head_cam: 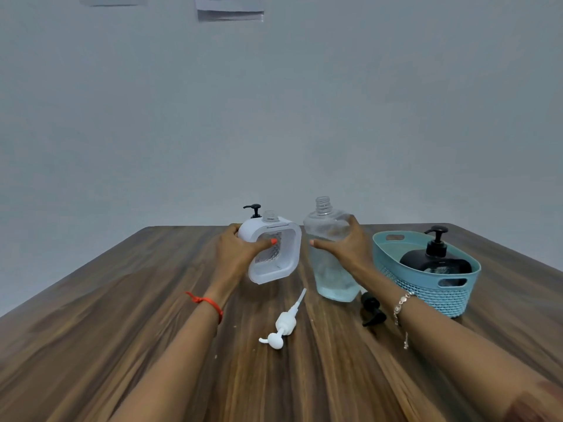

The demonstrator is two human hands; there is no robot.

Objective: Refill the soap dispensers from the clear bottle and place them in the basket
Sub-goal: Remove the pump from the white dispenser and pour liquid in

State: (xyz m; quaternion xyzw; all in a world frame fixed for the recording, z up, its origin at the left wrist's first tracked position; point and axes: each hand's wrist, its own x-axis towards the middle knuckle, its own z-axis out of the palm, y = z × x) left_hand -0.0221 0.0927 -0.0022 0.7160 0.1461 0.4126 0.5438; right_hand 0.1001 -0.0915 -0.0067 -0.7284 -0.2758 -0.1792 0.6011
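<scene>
on the brown wood-grain bench (152, 300), centre: left hand (234, 251) grips a tilted white square-framed plastic soap dispenser (292, 248), neck uncapped. just beside it, right hand (344, 248) wraps an uncapped clear plastic bottle (332, 278) holding pale blue liquid. white pump head (285, 324) lies between the forearms. black pump cap (371, 312) is half hidden behind the right wrist. black dispenser (435, 263) sits in the teal perforated basket (441, 296). another black pump top (254, 210) shows behind the white one, body hidden.

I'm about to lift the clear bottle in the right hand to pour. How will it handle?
The clear bottle looks roughly half full, so it is probably bottom-heavy and steady until tilted. Its neck is uncapped, so a quick tip may spill. The right hand grips thin-looking plastic, which could flex if squeezed.
</scene>
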